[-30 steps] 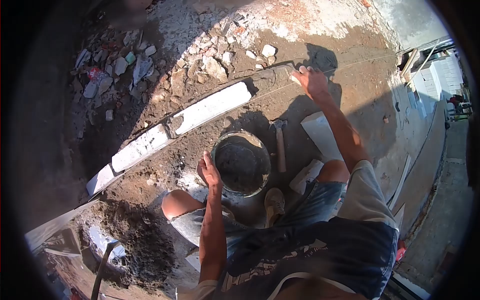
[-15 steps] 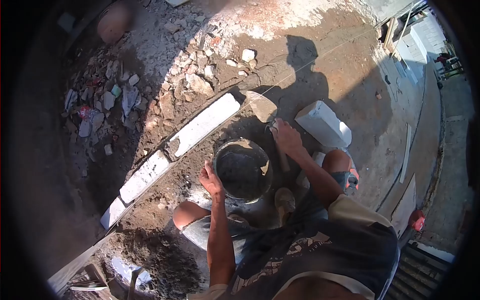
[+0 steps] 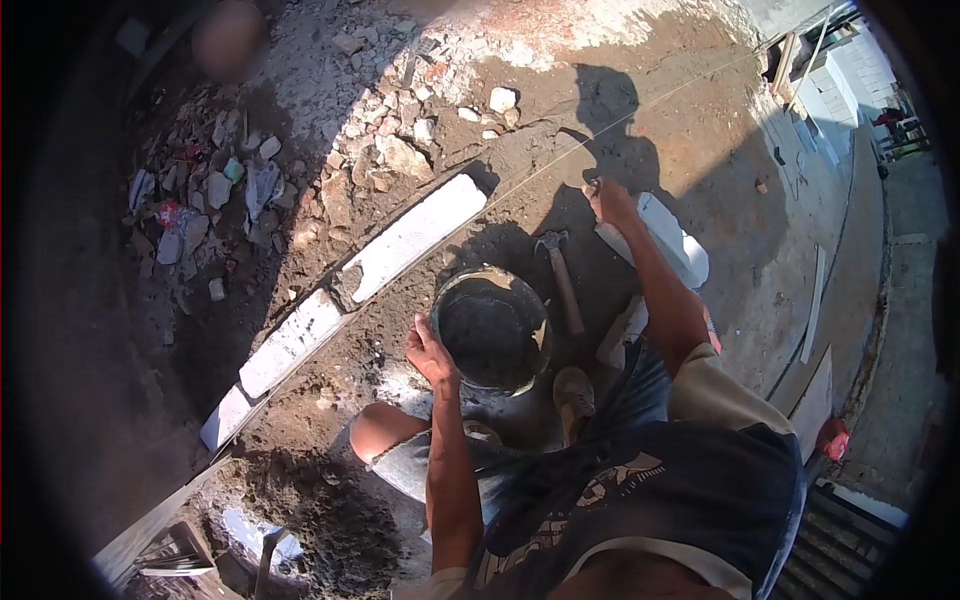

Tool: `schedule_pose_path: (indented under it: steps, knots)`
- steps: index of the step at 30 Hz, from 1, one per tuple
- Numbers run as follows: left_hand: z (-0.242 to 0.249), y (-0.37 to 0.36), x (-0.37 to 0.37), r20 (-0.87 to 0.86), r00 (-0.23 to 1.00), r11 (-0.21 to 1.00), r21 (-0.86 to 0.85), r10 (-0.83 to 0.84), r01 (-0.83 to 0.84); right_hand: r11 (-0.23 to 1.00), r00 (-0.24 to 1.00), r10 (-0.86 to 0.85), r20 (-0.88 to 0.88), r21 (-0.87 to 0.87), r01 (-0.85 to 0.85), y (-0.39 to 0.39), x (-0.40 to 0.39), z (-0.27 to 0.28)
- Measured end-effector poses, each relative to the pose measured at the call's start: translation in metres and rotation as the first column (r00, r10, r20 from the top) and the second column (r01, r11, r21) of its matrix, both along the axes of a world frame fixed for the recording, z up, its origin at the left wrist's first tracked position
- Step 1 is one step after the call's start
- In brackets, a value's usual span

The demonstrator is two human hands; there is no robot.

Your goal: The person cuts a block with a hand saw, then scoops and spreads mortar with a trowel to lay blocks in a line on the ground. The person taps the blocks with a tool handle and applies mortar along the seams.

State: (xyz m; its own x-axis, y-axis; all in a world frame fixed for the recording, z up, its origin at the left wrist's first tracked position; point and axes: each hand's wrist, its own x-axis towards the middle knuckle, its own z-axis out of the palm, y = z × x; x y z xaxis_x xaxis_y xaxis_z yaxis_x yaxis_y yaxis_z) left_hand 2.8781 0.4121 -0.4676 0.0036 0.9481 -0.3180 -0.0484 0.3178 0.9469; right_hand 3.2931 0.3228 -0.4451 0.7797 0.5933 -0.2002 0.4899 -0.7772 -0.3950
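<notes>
My left hand [image 3: 430, 352] is closed on the rim of a round black bucket [image 3: 490, 385], which has dark, wet-looking contents and mortar crusted on its rim. Farther out, my right hand [image 3: 610, 203] grips a trowel [image 3: 568, 152]; its blade blends with the mud-coloured ground beyond the end of the block row. A white block [image 3: 420, 235] lies in that row, left of the bucket, with a taut string [image 3: 640, 112] running alongside. Just below my right forearm's reach, a hammer [image 3: 565, 285] lies on the ground. Partly behind my right arm is a loose white block [image 3: 665, 240].
Broken rubble [image 3: 400, 155] is heaped beyond the block row. A pile of dark mortar [image 3: 320, 530] with a tool handle [image 3: 268, 560] lies at lower left. A smaller block piece [image 3: 622, 335] rests by my foot. A long thin strip [image 3: 812, 300] lies at right.
My right hand has moved the trowel forward and to the right, away from the bucket, uncovering the hammer. My left hand stays on the bucket rim.
</notes>
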Motion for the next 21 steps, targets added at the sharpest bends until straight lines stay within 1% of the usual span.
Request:
schedule_pose_path:
  steps: [1,3,4,5,6,7,8,11,13,14,15,16,18,19,21]
  knots:
    - [0.002,-0.001,0.000,-0.015,1.000,1.000,0.000,-0.010,0.010,1.000,0.993,0.000,-0.117,-0.029,-0.003,-0.013,-0.005,0.022]
    - [0.007,0.000,-0.002,-0.050,0.998,1.000,-0.007,-0.028,0.028,0.996,0.937,-0.013,-0.350,-0.088,-0.019,-0.046,-0.037,0.119]
    - [0.001,0.001,-0.002,0.018,0.999,1.000,0.013,-0.028,0.028,0.993,0.930,0.045,-0.366,-0.082,-0.081,-0.063,-0.054,0.152]
    - [0.005,0.001,0.000,-0.006,0.999,0.999,0.017,-0.037,0.037,0.987,0.917,0.103,-0.385,-0.076,-0.143,-0.080,-0.071,0.173]
    - [0.013,0.002,0.004,-0.034,0.998,0.999,0.018,-0.046,0.047,0.960,0.909,0.245,-0.338,-0.044,-0.276,-0.092,-0.084,0.182]
    - [0.015,0.000,0.002,-0.069,0.996,0.998,0.015,-0.059,0.060,0.915,0.877,0.380,-0.295,-0.017,-0.403,-0.103,-0.099,0.187]
    - [0.015,0.001,0.001,-0.061,0.993,0.995,0.002,-0.104,0.105,0.852,0.825,0.509,-0.244,0.008,-0.523,-0.112,-0.112,0.188]
    - [0.004,-0.003,0.017,-0.135,0.987,0.953,0.276,-0.087,0.122,0.723,0.751,0.655,-0.088,-0.217,-0.656,-0.101,-0.163,0.182]
    - [0.016,-0.001,0.018,-0.369,0.889,0.946,0.065,-0.272,0.317,0.648,0.660,0.741,0.124,-0.389,-0.655,-0.092,-0.177,0.138]
    - [0.026,-0.001,0.018,-0.460,0.809,0.923,-0.068,-0.366,0.379,0.630,0.613,0.765,0.197,-0.422,-0.652,-0.086,-0.173,0.112]
    - [0.037,-0.006,0.024,-0.461,0.815,0.919,0.000,-0.350,0.394,0.606,0.557,0.791,0.253,-0.451,-0.656,-0.083,-0.171,0.087]
    - [0.047,-0.005,0.025,-0.511,0.747,0.893,-0.098,-0.424,0.440,0.572,0.527,0.817,0.235,-0.451,-0.686,-0.083,-0.178,0.070]
    - [0.041,-0.011,0.025,-0.456,0.799,0.907,-0.045,-0.393,0.420,0.515,0.455,0.857,0.242,-0.446,-0.732,-0.076,-0.183,0.042]
    - [0.037,-0.013,0.021,-0.436,0.816,0.907,-0.006,-0.381,0.420,0.524,0.521,0.844,0.126,-0.398,-0.753,-0.077,-0.190,0.031]
    - [0.037,-0.015,0.016,-0.427,0.839,0.932,-0.023,-0.337,0.362,0.566,0.615,0.783,-0.090,-0.307,-0.765,-0.074,-0.195,0.012]
